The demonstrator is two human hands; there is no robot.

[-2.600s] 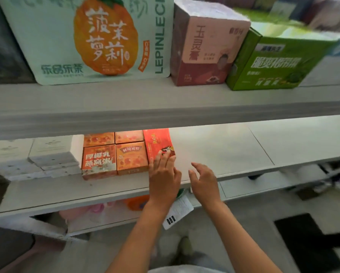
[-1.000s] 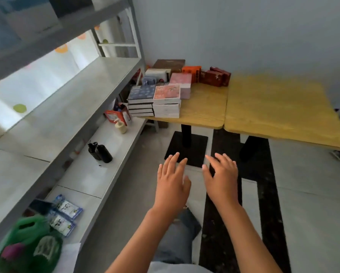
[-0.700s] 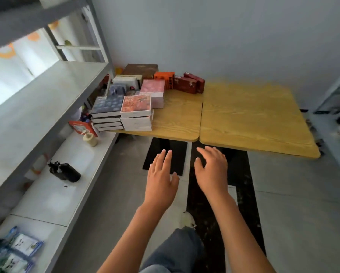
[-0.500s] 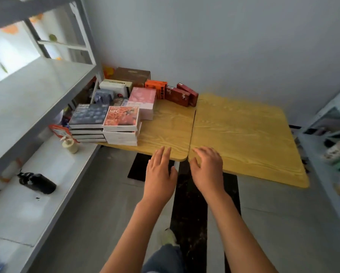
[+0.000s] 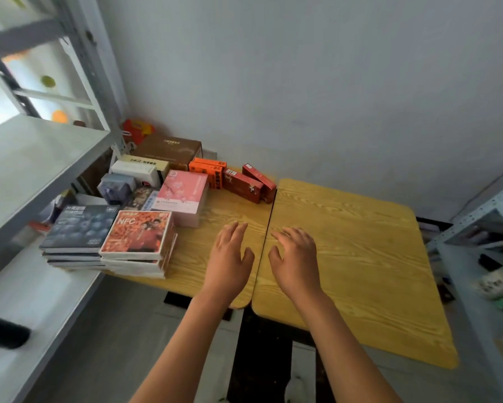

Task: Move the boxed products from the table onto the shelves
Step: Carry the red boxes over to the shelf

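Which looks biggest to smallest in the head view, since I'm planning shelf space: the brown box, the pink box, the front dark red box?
1. brown box and pink box: look alike; the brown one is farther and partly hidden.
2. front dark red box, clearly smallest.

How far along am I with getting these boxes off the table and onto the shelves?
Done: nothing can be judged from this view; the shelf in sight is bare. In hand: nothing; the left hand and right hand are open over the table. Left: the NFC box stack, pink box, red boxes and others.
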